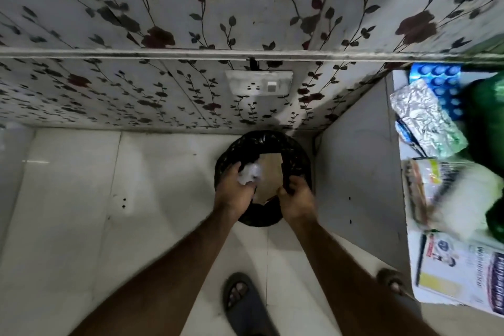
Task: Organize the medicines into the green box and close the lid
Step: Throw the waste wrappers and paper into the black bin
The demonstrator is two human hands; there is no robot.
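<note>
Standing over a white tiled floor (68,199), a person reaches both arms down to a round bin lined with a black bag (272,142), which sits by the flower-patterned wall (136,22) under a wall socket (259,82). To the right, a tabletop (401,84) carries the medicines: a blue blister pack (441,76), a silver foil strip (420,114) and printed cartons (463,273), with the green box (488,112) blurred at the frame edge, well apart from both hands. Inside the bin lies a brown paper piece (268,174). The left hand (234,191) has its grip curled around crumpled white paper (249,173) at the bin's mouth. The right hand (296,199) has its grip pinched on the bag's rim. A dark sandal (242,305) shows below.
</note>
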